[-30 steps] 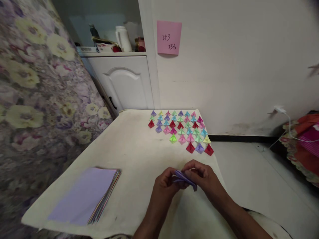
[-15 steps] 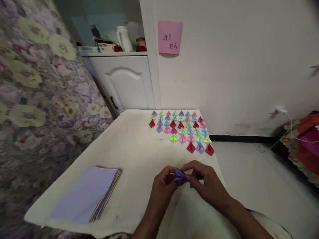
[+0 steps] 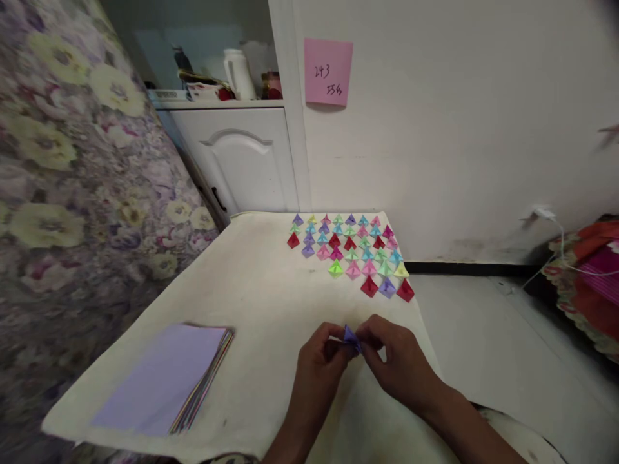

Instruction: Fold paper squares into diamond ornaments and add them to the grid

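Both my hands meet over the near part of the cream table (image 3: 261, 290). My left hand (image 3: 320, 356) and my right hand (image 3: 394, 361) pinch a small folded purple paper piece (image 3: 351, 338) between their fingertips; only its pointed tip shows above the fingers. Beyond the hands, at the table's far right, several small folded paper shapes (image 3: 351, 253) in red, pink, green, blue and purple lie in rows. A stack of coloured paper sheets (image 3: 164, 379) with a lilac sheet on top lies at the near left.
A flowered cloth surface (image 3: 62, 193) rises along the table's left side. A white wall with a pink note (image 3: 327, 71) stands behind, next to a white cabinet (image 3: 239, 158) holding a jug and jars. Floor and a red cushion (image 3: 587, 283) lie right.
The purple paper has been folded smaller: a second ago a wider strip showed between my hands, now only a small point sticks up. Both hands stayed at the same spot.
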Demonstrator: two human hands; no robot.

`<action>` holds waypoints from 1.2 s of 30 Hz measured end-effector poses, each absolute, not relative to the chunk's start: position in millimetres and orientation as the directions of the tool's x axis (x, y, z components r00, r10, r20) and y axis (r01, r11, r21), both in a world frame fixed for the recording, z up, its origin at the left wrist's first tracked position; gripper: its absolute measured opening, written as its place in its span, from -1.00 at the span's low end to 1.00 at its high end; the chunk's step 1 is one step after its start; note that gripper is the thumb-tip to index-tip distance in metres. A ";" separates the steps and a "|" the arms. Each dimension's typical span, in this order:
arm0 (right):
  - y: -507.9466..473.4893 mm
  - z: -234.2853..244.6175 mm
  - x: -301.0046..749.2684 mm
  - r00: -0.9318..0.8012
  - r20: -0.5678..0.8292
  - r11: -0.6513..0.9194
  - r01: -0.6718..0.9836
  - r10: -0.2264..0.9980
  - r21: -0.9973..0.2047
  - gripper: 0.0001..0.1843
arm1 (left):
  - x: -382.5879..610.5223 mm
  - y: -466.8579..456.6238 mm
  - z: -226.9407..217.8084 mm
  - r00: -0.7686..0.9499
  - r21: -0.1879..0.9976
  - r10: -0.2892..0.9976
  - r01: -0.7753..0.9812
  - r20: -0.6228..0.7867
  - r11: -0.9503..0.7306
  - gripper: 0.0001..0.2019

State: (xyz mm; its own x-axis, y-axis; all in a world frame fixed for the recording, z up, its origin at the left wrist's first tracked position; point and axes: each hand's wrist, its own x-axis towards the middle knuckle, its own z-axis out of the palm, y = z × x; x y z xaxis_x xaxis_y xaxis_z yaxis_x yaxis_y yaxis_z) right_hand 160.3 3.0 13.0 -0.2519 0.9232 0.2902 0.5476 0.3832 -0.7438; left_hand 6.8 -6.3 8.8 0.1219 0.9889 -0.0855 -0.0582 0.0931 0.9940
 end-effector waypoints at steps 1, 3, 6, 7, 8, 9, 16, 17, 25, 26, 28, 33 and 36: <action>2.9 12.2 159.8 -0.239 0.286 0.372 0.559 0.928 -0.741 -0.87 | 6.9 -6.0 8.9 0.104 0.993 0.991 -0.069 -0.087 0.094 -0.89; 2.9 11.4 158.6 -0.226 0.266 0.349 0.561 0.937 -0.751 -0.89 | 6.3 -4.9 9.2 0.077 0.991 0.992 -0.081 -0.101 0.107 -0.80; 2.9 12.4 156.5 -0.218 0.222 0.306 0.529 0.950 -0.791 -0.90 | 4.3 -2.9 9.5 0.095 0.985 0.988 -0.112 -0.119 0.130 -0.70; 3.0 12.9 156.0 -0.215 0.201 0.286 0.513 0.956 -0.809 -0.91 | 3.7 -2.4 9.4 0.109 0.985 0.987 -0.118 -0.117 0.130 -0.72; 3.4 13.2 155.6 -0.212 0.175 0.260 0.492 0.961 -0.831 -0.91 | 3.2 -2.1 9.3 0.120 0.985 0.987 -0.120 -0.108 0.123 -0.77; 3.9 13.3 155.4 -0.211 0.142 0.227 0.467 0.967 -0.855 -0.91 | 2.9 -1.9 9.0 0.129 0.987 0.987 -0.114 -0.099 0.114 -0.81; 11.6 8.1 157.4 -0.239 -0.058 0.002 0.247 0.969 -0.969 -0.91 | 4.6 -3.6 7.8 0.126 0.997 0.989 -0.005 -0.075 0.077 -0.79; 12.4 7.9 157.6 -0.239 -0.074 -0.017 0.230 0.968 -0.973 -0.91 | 4.7 -3.9 8.1 0.102 0.997 0.992 -0.002 -0.078 0.079 -0.76; 12.6 13.1 154.7 -0.194 -0.071 -0.028 0.215 0.978 -0.976 -0.89 | 2.3 -4.3 12.9 0.086 0.987 0.988 -0.090 -0.125 0.133 -0.92; 12.4 13.4 154.2 -0.186 -0.061 -0.018 0.225 0.981 -0.974 -0.89 | 2.6 -4.0 13.1 0.095 0.984 0.987 -0.108 -0.130 0.141 -0.93; 11.9 13.2 153.8 -0.173 -0.049 -0.008 0.230 0.984 -0.973 -0.88 | 3.2 -3.1 12.9 0.107 0.978 0.985 -0.144 -0.137 0.152 -0.93; 11.3 11.5 156.1 -0.169 -0.061 -0.027 0.200 0.984 -0.979 -0.91 | 1.6 -0.7 10.8 0.115 0.973 0.990 -0.205 -0.078 0.101 -0.93; 11.8 12.2 157.7 -0.173 -0.070 -0.039 0.174 0.982 -0.984 -0.92 | -2.1 -1.1 10.7 0.083 0.991 0.994 -0.113 -0.066 0.075 -0.89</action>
